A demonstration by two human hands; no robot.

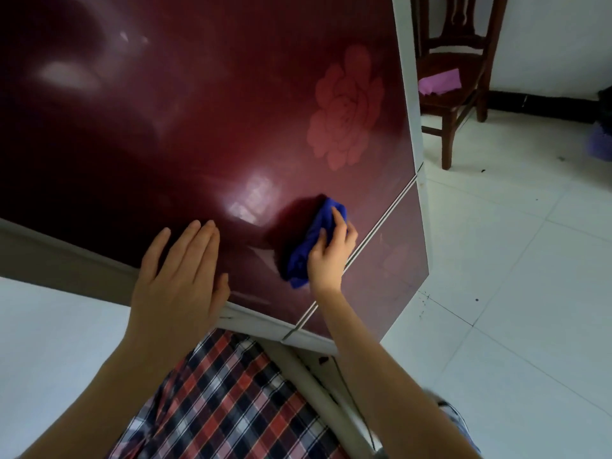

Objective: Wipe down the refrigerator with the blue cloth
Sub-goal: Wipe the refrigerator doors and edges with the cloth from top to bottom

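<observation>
Two hands meet the refrigerator [205,104] door: my left hand [180,279] lies flat and empty, my right hand [331,251] clamps the bunched blue cloth [313,241], long axis running near-to-far, unwiped door lying leftward.

No readable text, brand or number anywhere in frame. Refrigerator [205,120] door carries only a flower motif, upper right.
</observation>
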